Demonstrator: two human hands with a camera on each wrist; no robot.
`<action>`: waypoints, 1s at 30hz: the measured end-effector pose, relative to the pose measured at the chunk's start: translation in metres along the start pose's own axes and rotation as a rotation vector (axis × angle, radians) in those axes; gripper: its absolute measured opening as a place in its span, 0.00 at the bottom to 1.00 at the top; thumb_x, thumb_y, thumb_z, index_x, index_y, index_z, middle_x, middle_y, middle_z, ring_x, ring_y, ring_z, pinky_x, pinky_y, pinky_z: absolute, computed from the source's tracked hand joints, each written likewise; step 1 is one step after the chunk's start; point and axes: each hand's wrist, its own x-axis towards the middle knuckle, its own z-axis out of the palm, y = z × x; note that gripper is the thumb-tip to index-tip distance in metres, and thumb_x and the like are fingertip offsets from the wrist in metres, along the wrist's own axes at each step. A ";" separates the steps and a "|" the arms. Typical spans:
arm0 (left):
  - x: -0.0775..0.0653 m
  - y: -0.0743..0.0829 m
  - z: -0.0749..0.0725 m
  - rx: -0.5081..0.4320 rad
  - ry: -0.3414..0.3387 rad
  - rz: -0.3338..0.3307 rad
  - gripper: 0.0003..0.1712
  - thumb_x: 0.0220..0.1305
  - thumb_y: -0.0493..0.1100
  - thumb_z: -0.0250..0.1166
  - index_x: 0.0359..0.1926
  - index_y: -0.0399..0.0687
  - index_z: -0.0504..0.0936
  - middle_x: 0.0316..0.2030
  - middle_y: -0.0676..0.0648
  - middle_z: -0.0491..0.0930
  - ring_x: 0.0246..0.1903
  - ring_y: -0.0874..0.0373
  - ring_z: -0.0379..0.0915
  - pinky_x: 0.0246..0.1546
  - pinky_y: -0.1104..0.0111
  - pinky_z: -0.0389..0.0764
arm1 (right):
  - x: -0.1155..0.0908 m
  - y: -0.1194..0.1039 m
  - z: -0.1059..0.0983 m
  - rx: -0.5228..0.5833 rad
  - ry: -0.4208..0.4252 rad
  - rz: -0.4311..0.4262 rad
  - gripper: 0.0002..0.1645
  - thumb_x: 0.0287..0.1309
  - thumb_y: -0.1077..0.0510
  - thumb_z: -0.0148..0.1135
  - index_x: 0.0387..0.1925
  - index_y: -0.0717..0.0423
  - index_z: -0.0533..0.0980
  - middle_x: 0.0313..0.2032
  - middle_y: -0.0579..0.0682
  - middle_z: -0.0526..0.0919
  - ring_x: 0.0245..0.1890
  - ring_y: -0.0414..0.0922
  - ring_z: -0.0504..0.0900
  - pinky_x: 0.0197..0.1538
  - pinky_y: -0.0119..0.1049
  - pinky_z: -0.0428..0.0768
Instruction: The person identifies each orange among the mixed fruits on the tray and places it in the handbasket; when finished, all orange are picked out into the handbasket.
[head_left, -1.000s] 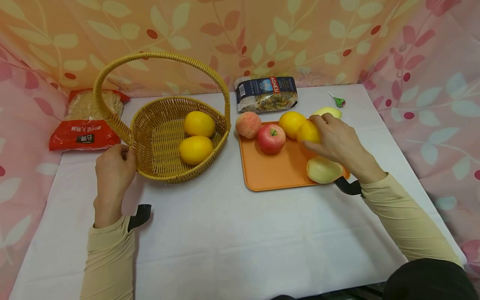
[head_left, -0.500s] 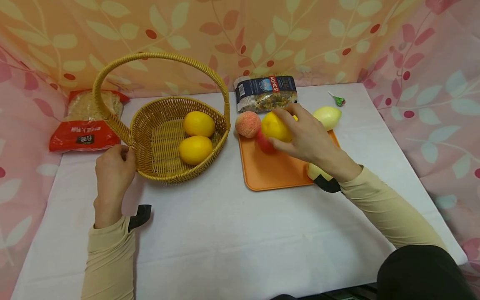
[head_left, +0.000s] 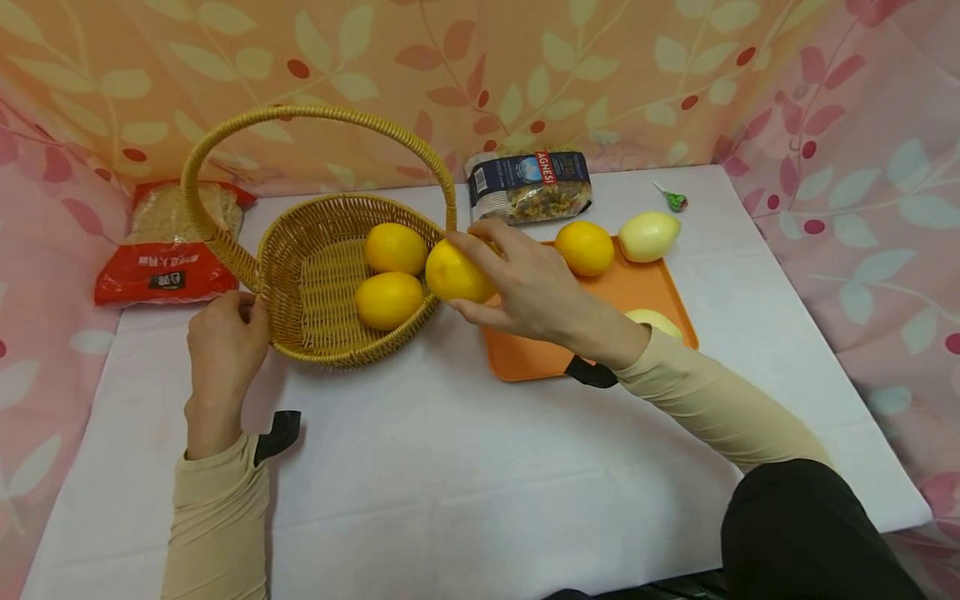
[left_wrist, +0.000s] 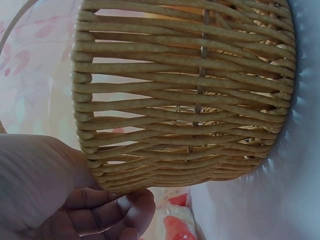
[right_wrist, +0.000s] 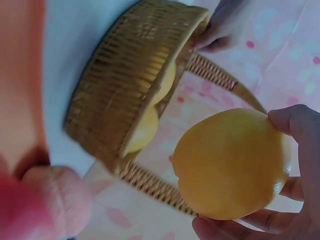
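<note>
My right hand (head_left: 536, 287) grips a yellow lemon (head_left: 456, 273) between thumb and fingers, held up at the right rim of the wicker basket (head_left: 281, 333). In the right wrist view that lemon (right_wrist: 227, 165) is apart from the basket (right_wrist: 107, 90). Two more yellow lemons, a rear one (head_left: 395, 247) and a front one (head_left: 389, 301), lie inside on the right. My left hand (head_left: 225, 358) pinches the basket's left rim near the handle's foot. In the left wrist view, thumb and fingers of this hand (left_wrist: 65, 195) are at the woven edge (left_wrist: 115, 185).
An orange tray (head_left: 525, 358) bears a yellow lemon (head_left: 584, 248) and pale yellow fruits (head_left: 649, 237). An apple (right_wrist: 22, 215) and a peach (right_wrist: 62, 200) show in the right wrist view. Behind are a pasta bag (head_left: 529, 185), a lollipop (head_left: 675, 200) and a red bag (head_left: 168, 267).
My right hand has carried the yellow lemon leftward from the tray, past the apple and peach, to the basket's right rim. The left hand has stayed on the basket.
</note>
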 end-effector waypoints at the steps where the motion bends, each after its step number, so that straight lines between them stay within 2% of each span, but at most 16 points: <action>1: 0.000 0.000 0.000 0.000 -0.003 -0.001 0.22 0.69 0.41 0.50 0.47 0.24 0.79 0.36 0.27 0.80 0.32 0.38 0.74 0.24 0.66 0.67 | 0.003 -0.003 0.002 0.002 0.005 -0.012 0.38 0.54 0.40 0.66 0.62 0.56 0.71 0.53 0.60 0.76 0.48 0.54 0.79 0.47 0.46 0.81; 6: 0.001 -0.001 0.000 -0.004 -0.010 -0.002 0.22 0.69 0.41 0.50 0.47 0.24 0.79 0.35 0.28 0.79 0.31 0.39 0.73 0.23 0.69 0.66 | 0.017 -0.013 0.013 0.007 0.032 -0.089 0.38 0.56 0.39 0.65 0.61 0.57 0.72 0.53 0.60 0.78 0.54 0.54 0.78 0.59 0.47 0.76; 10: 0.001 0.000 0.000 -0.003 -0.002 0.004 0.21 0.69 0.41 0.50 0.47 0.24 0.80 0.34 0.28 0.79 0.31 0.39 0.73 0.23 0.68 0.66 | 0.026 -0.019 0.023 0.022 0.037 -0.127 0.37 0.56 0.38 0.65 0.60 0.57 0.73 0.53 0.58 0.79 0.53 0.53 0.79 0.59 0.44 0.76; 16: 0.001 0.000 -0.002 -0.001 -0.009 0.000 0.21 0.69 0.42 0.50 0.46 0.25 0.79 0.34 0.29 0.79 0.31 0.40 0.72 0.23 0.68 0.66 | 0.036 -0.033 0.036 0.095 -0.019 -0.101 0.39 0.56 0.35 0.64 0.61 0.55 0.71 0.55 0.55 0.78 0.55 0.50 0.77 0.58 0.40 0.77; 22: -0.001 0.001 -0.001 -0.001 0.005 0.008 0.21 0.69 0.41 0.50 0.45 0.25 0.80 0.33 0.29 0.79 0.30 0.39 0.73 0.24 0.66 0.66 | 0.049 -0.045 0.052 0.215 -0.020 -0.059 0.40 0.55 0.37 0.65 0.63 0.54 0.70 0.55 0.53 0.77 0.56 0.48 0.75 0.62 0.37 0.72; 26: 0.000 0.000 -0.001 -0.003 0.002 0.006 0.21 0.69 0.41 0.51 0.46 0.24 0.80 0.33 0.28 0.79 0.30 0.39 0.73 0.23 0.67 0.66 | 0.057 -0.051 0.060 0.223 -0.033 -0.074 0.41 0.56 0.39 0.63 0.67 0.52 0.68 0.55 0.55 0.76 0.55 0.49 0.74 0.62 0.37 0.70; 30: 0.000 0.000 -0.001 -0.004 -0.006 0.000 0.21 0.69 0.42 0.51 0.46 0.24 0.79 0.34 0.29 0.79 0.30 0.39 0.72 0.22 0.69 0.65 | 0.063 -0.055 0.065 0.217 -0.036 -0.094 0.39 0.57 0.39 0.62 0.67 0.51 0.69 0.56 0.56 0.75 0.55 0.49 0.74 0.61 0.37 0.69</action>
